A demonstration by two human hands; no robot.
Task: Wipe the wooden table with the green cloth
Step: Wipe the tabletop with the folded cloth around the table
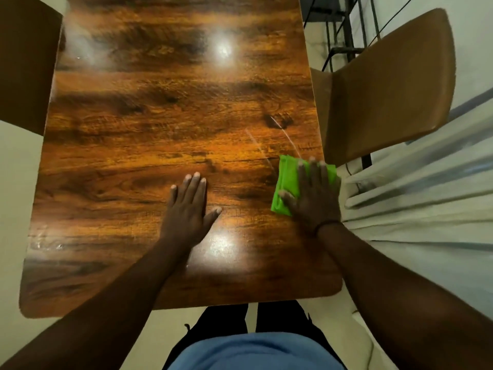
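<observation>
Green cloth (289, 180) is sitting under the right hand (312, 196), fingers spread flat, at the table's (160, 116) right edge; left hand (189, 206) is resting flat, fingers together; looks like most of the top is left to wipe

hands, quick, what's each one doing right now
Left hand: open, flat on the wooden table, holding nothing.
Right hand: open, fingers straight, pressing the green cloth onto the table.

One head-worn wide-angle camera looks steeply down, close above the glossy brown wooden table (149, 145), facing twelve o'clock along it.
</observation>
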